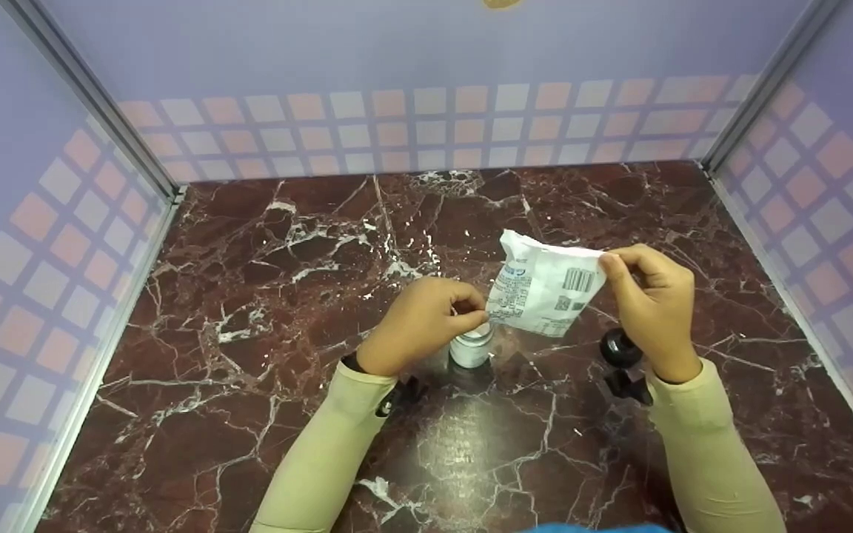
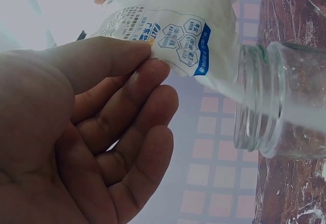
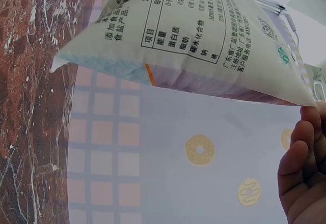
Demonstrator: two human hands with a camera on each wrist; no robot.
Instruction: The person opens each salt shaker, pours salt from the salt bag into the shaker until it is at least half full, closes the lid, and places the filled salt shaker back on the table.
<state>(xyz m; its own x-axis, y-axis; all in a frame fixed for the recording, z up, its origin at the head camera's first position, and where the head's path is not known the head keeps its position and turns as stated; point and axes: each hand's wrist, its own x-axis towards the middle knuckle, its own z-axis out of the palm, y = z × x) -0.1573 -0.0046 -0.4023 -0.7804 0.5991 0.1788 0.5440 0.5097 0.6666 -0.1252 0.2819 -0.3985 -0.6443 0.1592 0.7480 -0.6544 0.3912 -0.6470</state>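
A white printed salt bag (image 1: 545,289) is tilted over a small clear glass jar (image 1: 471,351), its lower left end at the jar's mouth. White salt (image 2: 232,87) runs from the bag into the jar in the left wrist view. My left hand (image 1: 426,318) pinches the bag's edge near the jar between thumb and index finger, the other fingers loosely bent. With thumb and fingers, my right hand (image 1: 652,303) grips the bag's upper right corner. The jar stands upright on the table, partly hidden by my left hand.
White specks (image 1: 430,252) lie scattered on the dark red marbled table (image 1: 249,414) behind the jar. A glossy black round object (image 1: 621,348) is beside my right wrist. Purple panels with pink and white squares (image 1: 430,129) enclose the table at the back and sides.
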